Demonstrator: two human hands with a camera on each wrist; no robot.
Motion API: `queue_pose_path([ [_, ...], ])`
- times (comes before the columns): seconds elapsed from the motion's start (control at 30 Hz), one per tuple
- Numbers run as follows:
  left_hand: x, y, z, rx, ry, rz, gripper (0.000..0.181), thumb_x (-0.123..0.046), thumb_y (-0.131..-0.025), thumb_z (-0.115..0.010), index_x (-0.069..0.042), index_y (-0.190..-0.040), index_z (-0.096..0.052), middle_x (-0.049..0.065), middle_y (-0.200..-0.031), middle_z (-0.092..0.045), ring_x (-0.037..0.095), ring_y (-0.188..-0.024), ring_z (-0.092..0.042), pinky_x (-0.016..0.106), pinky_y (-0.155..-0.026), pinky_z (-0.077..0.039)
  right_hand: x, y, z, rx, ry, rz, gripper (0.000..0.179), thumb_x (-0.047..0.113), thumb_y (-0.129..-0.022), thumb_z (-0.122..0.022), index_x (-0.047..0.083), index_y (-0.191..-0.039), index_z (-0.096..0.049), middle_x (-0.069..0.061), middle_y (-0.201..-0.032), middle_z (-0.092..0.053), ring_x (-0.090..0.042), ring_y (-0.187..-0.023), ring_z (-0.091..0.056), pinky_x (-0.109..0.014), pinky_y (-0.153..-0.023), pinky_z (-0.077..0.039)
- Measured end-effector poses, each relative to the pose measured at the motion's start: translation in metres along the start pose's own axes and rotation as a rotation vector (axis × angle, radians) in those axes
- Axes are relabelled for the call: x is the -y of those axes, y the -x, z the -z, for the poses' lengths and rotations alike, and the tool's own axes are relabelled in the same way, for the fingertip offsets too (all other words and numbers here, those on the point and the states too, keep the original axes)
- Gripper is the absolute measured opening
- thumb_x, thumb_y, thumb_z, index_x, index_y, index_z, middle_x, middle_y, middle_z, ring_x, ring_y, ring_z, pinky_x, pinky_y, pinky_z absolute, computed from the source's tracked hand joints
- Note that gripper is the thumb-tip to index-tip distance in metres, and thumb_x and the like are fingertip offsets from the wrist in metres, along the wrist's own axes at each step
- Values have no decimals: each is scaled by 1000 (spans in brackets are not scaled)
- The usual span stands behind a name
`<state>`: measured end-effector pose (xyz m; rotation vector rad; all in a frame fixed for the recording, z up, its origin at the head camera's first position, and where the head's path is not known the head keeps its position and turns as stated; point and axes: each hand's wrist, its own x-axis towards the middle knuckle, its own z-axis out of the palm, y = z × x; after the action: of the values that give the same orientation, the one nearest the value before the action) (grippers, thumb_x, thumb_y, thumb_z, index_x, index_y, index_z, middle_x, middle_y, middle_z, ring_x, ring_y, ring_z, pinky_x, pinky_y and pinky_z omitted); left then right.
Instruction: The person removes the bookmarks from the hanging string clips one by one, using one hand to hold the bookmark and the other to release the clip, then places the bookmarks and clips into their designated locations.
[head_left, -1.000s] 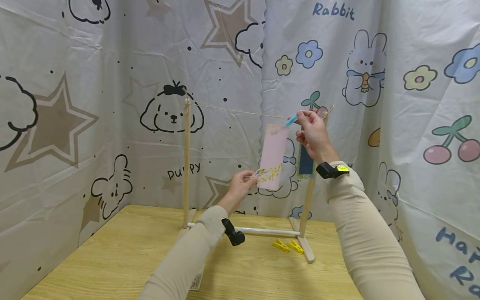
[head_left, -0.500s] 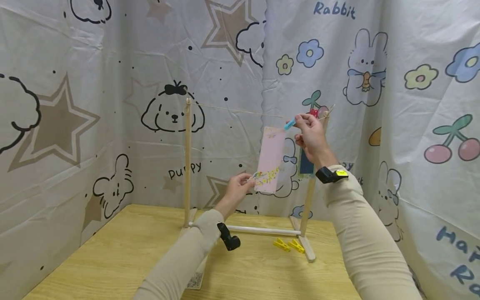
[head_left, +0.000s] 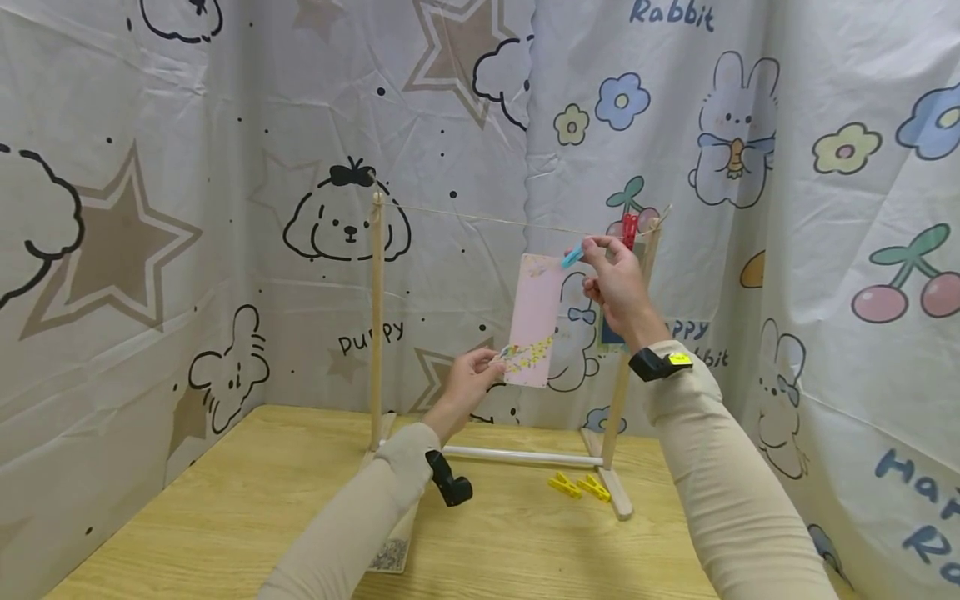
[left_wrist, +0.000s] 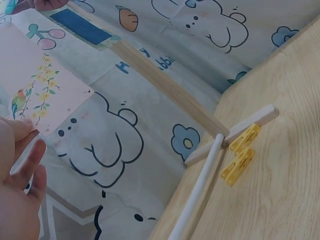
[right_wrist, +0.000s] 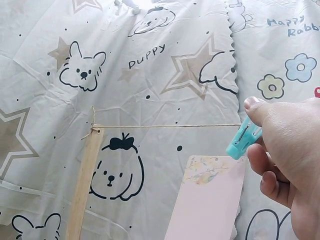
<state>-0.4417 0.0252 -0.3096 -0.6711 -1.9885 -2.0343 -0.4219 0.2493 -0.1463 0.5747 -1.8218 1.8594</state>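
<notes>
My left hand (head_left: pixel 467 385) pinches the lower left edge of a pink card (head_left: pixel 531 317) printed with yellow flowers and a bird. The card hangs slightly tilted, its top below the string (head_left: pixel 480 218). A light-blue clothespin (right_wrist: pixel 244 140) is pinched between the thumb and fingers of my right hand (head_left: pixel 621 287). Its tip meets the card's top right corner; whether it bites the card, I cannot tell. Behind my right hand, a dark blue card (left_wrist: pixel 82 27) hangs by the right post, partly hidden, with a red clothespin (head_left: pixel 630 229) above it.
The string runs between two wooden posts (head_left: pixel 377 333) of a stand with a white crossbar (head_left: pixel 517 457). Two yellow clothespins (head_left: pixel 577 486) lie by the stand's right foot (head_left: pixel 617 496). Another card (head_left: pixel 392 554) lies on the wooden table (head_left: pixel 510 542), partly under my left forearm. Printed curtains surround the table.
Both hands have moved a little left and slightly down, carrying the pink card and the blue clothespin. More of the red clothespin now shows behind my right hand.
</notes>
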Motion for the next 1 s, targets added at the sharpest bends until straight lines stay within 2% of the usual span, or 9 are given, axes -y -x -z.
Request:
queue_pose_path([
  [0.17,1,3,1,-8,-2,4,21,-2,-102,-64,8,-120,-69,18,-102,-75,25,-101,-70,46,-97,-51,-4,3,2,5,-3,12,36,39,-104,-63,12,-127,-56,-19,-128,-65,-9,-56,-49,-20,-57,-43],
  [0.47,3,8,3,-8,-8,21,22,-3,-101,-65,8,-120,-68,17,-103,-75,28,-105,-69,42,-98,-51,-8,6,6,25,-52,-7,32,36,-104,-63,12,-124,-56,-12,-118,-71,-8,-53,-48,-19,-54,-42],
  [0.6,4,12,6,-4,-13,17,23,-3,-101,-65,8,-121,-68,18,-104,-75,29,-106,-69,43,-100,-48,-11,8,7,40,-21,-6,33,36,-104,-63,11,-125,-55,-7,-114,-72,-8,-54,-48,-19,-54,-43],
  [0.7,5,14,7,-2,-20,11,22,-3,-102,-65,9,-120,-68,19,-104,-75,24,-101,-69,38,-95,-49,-13,10,7,46,-3,-16,32,36,-104,-63,13,-124,-56,-5,-114,-72,-8,-54,-49,-19,-54,-43],
  [0.83,6,17,9,2,-11,20,22,-3,-102,-64,9,-120,-68,20,-105,-74,16,-93,-66,28,-81,-49,-15,12,7,41,-7,-21,31,35,-105,-63,12,-124,-56,-5,-112,-73,-8,-54,-49,-18,-54,-43],
  [0.93,9,17,12,0,-9,28,23,-4,-102,-65,8,-121,-68,19,-105,-73,18,-93,-66,26,-77,-48,-16,13,8,44,-8,-16,37,35,-105,-62,7,-128,-54,-4,-112,-73,-8,-53,-49,-18,-54,-43],
  [1.0,10,17,14,-5,-11,35,22,-5,-102,-65,6,-121,-68,18,-106,-73,23,-98,-67,27,-81,-51,-16,13,9,52,-6,-13,42,36,-105,-62,4,-132,-52,-4,-112,-73,-8,-54,-48,-18,-54,-42],
])
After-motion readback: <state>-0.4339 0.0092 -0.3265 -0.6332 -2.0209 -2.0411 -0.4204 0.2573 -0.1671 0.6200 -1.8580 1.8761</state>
